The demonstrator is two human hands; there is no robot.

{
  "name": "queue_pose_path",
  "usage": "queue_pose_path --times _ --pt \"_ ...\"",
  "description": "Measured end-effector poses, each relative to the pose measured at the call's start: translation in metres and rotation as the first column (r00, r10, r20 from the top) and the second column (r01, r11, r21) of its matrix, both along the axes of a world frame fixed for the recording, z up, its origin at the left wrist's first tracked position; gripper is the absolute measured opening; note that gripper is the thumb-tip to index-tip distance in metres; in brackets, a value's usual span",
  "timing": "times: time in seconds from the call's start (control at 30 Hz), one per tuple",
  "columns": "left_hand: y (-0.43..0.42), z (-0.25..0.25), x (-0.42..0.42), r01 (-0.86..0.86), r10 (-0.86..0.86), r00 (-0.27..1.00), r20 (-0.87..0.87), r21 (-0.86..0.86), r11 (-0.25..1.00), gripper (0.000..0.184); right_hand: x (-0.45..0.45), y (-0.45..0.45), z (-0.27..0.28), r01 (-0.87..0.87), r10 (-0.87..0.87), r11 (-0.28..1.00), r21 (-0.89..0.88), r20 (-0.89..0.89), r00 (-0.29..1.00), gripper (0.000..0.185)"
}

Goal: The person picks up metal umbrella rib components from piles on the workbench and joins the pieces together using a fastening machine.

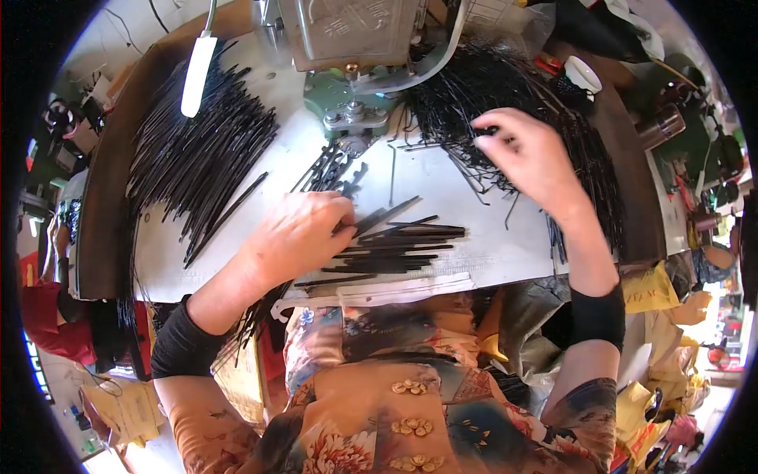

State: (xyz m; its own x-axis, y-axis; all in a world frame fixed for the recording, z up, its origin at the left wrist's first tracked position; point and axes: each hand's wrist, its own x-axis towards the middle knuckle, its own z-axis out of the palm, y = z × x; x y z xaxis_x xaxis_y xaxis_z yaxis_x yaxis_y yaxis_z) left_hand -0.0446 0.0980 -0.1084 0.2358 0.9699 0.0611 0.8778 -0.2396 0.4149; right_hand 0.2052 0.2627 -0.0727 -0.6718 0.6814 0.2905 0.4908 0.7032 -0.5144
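Observation:
My left hand [304,233] is closed near the middle of the white worktop, its thumb and fingers pinched together. From its fingertips a thin dark strip [388,214] slants up to the right. Beside that hand lies a loose heap of flat black strips [407,249]. More thin black pieces [320,170] pass beneath the hand towards the machine [355,118]. Above the right-hand pile of black bent wire-like pieces [466,95] hovers my right hand [525,154], slightly blurred. Its fingers curve with thumb and forefinger apart; I see nothing clearly held.
A large bundle of black strips [201,150] covers the left of the worktop. A white lamp [199,75] hangs over it. Brown raised edges [106,205] bound the table. At the back right stands a white cup [583,75]. Another person's red sleeve [47,324] shows at left.

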Motion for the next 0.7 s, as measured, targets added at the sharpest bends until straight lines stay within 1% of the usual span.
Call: queue_pose_path --times 0.07,0.13,0.2,0.23,0.33,0.47,0.5,0.6,0.7 --pt "0.002 0.0 -0.001 -0.034 0.035 0.999 0.022 -0.059 0.998 0.013 -0.019 -0.008 -0.005 -0.061 0.057 0.997 0.056 0.075 0.996 0.021" --pt "0.004 0.003 -0.002 -0.044 0.047 0.999 0.023 -0.106 0.993 0.013 -0.034 -0.007 -0.015 -0.115 0.094 0.979 0.167 0.127 0.987 0.022" --pt "0.006 -0.005 -0.007 -0.033 0.033 0.999 0.016 -0.021 0.999 0.013 -0.049 -0.005 -0.024 -0.152 0.106 0.947 0.284 0.17 0.98 0.023" --pt "0.006 -0.008 -0.009 -0.031 0.031 0.999 0.014 0.016 0.999 0.013 -0.057 -0.002 -0.028 -0.146 0.079 0.944 0.294 0.231 0.97 0.023" --pt "0.006 -0.01 -0.01 -0.033 0.031 0.998 0.06 0.028 0.999 0.013 -0.072 0.006 -0.043 -0.142 0.021 0.938 0.315 0.358 0.933 0.021" --pt "0.007 -0.009 -0.009 -0.028 0.026 0.999 0.048 0.04 0.999 0.014 -0.077 0.016 -0.056 -0.162 -0.001 0.916 0.368 0.406 0.914 0.015" --pt "0.009 -0.009 -0.008 -0.037 0.036 0.998 0.047 0.028 0.999 0.014 -0.075 0.017 -0.058 -0.157 0.017 0.91 0.383 0.346 0.938 0.012" --pt "0.014 -0.008 -0.006 -0.057 0.055 0.995 0.08 0.024 0.998 0.014 -0.071 0.009 -0.055 -0.149 0.079 0.905 0.398 0.187 0.979 0.011" --pt "0.02 -0.01 -0.005 -0.024 0.016 0.996 0.087 0.085 0.996 0.014 -0.069 0.0 -0.049 -0.103 0.137 0.921 0.377 -0.064 0.988 0.01"
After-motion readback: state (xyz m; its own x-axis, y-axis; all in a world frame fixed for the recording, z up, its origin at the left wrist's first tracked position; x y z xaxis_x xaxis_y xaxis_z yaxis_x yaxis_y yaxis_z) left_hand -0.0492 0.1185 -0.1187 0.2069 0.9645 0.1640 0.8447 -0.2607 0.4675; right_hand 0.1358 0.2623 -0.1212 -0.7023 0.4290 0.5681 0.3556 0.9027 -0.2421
